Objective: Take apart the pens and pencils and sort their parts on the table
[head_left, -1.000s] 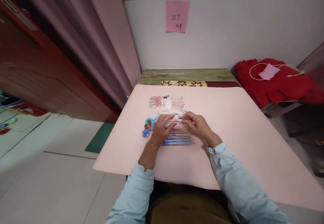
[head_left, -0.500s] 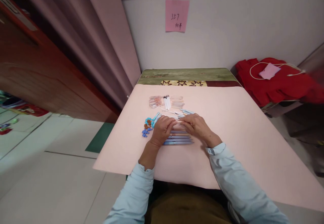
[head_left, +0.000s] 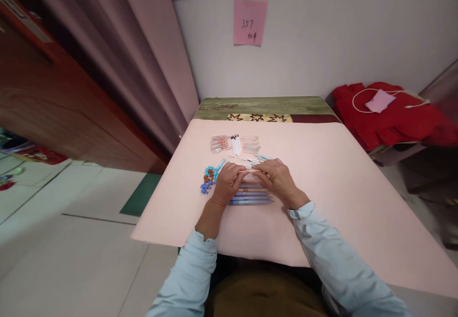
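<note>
Evidently, a slim, pale pen part point(head_left: 248, 170) is grasped at both ends, its left end pinched by the fingers of the left grip point(head_left: 228, 183) and its right end by those of the right grip point(head_left: 279, 178). It is held roughly level, just above the worktop point(head_left: 332, 178), and its ends are covered by the fingers.

Below the grips, a row of bluish pens point(head_left: 252, 202) is laid side by side, with tapered ends pointed to the right; the nearer part of the row is left uncovered, while the farther part is partly hidden. Beside the left grip, a small heap of light blue, brown and darker blue pieces point(head_left: 209, 176) is gathered. Just beyond the grips, thin white rods point(head_left: 237, 157) are strewn, and light blue parts point(head_left: 263, 157) are seen near the right grip.

Farther off, black-tipped white pieces point(head_left: 236, 145) are set between clear tubes with reddish print point(head_left: 219, 144) and a paler group of tubes point(head_left: 251, 144).

Past the far edge of the pale pink covering, a green wood-patterned strip point(head_left: 261, 103) is exposed. On the wall, a pink note point(head_left: 249, 22) is fixed; to the right, a red cloth point(head_left: 379, 128) is topped by a white cable point(head_left: 354, 102).
</note>
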`<state>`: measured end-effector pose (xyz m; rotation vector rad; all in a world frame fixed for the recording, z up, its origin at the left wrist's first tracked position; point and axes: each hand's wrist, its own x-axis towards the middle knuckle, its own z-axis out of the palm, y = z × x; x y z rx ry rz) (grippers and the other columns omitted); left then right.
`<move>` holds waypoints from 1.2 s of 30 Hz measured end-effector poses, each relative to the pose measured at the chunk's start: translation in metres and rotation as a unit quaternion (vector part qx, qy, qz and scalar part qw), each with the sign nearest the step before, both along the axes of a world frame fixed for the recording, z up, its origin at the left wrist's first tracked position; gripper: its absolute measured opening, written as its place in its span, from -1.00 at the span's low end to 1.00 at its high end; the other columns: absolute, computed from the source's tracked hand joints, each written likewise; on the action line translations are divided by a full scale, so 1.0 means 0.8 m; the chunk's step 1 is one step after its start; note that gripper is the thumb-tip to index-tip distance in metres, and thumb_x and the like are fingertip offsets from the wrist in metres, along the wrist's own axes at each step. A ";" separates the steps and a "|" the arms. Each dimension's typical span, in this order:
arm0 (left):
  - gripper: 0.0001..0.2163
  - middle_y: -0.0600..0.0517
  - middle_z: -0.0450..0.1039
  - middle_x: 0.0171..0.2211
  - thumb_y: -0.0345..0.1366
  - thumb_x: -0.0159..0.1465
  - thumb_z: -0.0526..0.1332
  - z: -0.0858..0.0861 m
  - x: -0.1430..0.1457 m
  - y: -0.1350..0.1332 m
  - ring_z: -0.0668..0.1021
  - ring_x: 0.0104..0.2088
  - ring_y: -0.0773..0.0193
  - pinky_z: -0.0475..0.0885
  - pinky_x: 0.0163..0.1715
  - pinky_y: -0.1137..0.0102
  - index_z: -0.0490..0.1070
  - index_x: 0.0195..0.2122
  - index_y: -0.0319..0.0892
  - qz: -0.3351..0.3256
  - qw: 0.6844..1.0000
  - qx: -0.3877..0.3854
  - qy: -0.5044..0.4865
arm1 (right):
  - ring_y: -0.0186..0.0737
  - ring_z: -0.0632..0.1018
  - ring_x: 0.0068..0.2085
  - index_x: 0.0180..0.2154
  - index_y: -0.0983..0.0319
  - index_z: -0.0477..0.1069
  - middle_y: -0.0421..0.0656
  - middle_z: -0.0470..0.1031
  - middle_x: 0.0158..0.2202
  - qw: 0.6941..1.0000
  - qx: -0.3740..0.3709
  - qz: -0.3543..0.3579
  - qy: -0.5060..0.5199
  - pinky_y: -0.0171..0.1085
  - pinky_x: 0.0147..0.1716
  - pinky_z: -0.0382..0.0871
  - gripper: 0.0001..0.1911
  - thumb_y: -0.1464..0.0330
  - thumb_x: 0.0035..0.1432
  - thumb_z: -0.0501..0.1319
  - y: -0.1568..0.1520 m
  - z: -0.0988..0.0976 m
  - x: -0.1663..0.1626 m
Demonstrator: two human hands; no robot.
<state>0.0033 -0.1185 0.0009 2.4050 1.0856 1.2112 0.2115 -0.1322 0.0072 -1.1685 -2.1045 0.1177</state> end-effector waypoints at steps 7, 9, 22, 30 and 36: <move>-0.81 0.03 0.51 -0.38 -0.19 0.40 0.13 0.000 -0.001 -0.002 0.45 -0.28 0.19 0.23 -0.16 0.22 0.51 -0.10 -0.06 0.056 0.985 0.094 0.134 | -0.20 0.56 -0.23 -0.11 0.14 0.55 -0.14 0.64 -0.22 0.992 -0.116 0.043 -0.035 -0.26 -0.20 0.23 -0.68 0.23 0.43 0.03 0.000 0.014 0.008; -0.82 0.02 0.48 -0.40 -0.20 0.41 0.11 0.001 0.000 -0.004 0.43 -0.27 0.18 0.22 -0.16 0.22 0.50 -0.16 -0.07 0.061 0.979 0.109 0.162 | -0.23 0.55 -0.26 -0.09 0.11 0.54 -0.16 0.63 -0.22 0.987 -0.146 0.066 -0.034 -0.29 -0.24 0.22 -0.68 0.23 0.43 0.03 0.001 0.016 0.009; -0.75 0.02 0.40 -0.43 -0.26 0.44 0.02 0.007 0.003 -0.006 0.37 -0.26 0.18 0.19 -0.11 0.21 0.36 -0.38 -0.12 0.052 0.983 0.064 0.164 | -0.15 0.55 -0.17 -0.15 0.15 0.54 -0.10 0.61 -0.22 0.997 -0.070 0.041 -0.007 -0.20 -0.12 0.24 -0.77 0.24 0.36 0.14 0.001 0.002 0.004; -0.78 0.00 0.43 -0.36 -0.20 0.43 0.05 0.005 0.003 -0.004 0.39 -0.21 0.16 0.19 -0.08 0.20 0.44 -0.27 -0.12 0.069 0.984 0.064 0.150 | -0.18 0.52 -0.40 -0.29 0.12 0.58 -0.16 0.58 -0.44 0.977 -0.182 -0.106 -0.013 -0.28 -0.37 0.18 -0.62 0.10 0.35 0.07 -0.007 0.020 0.006; -0.76 -0.01 0.43 -0.36 -0.19 0.43 0.04 0.005 0.002 -0.003 0.39 -0.21 0.15 0.19 -0.08 0.20 0.46 -0.24 -0.11 0.078 0.983 0.060 0.157 | -0.24 0.51 -0.36 -0.35 0.14 0.52 -0.20 0.56 -0.41 0.984 -0.151 -0.041 0.081 -0.30 -0.30 0.23 -0.76 0.18 0.27 0.18 -0.002 0.019 0.006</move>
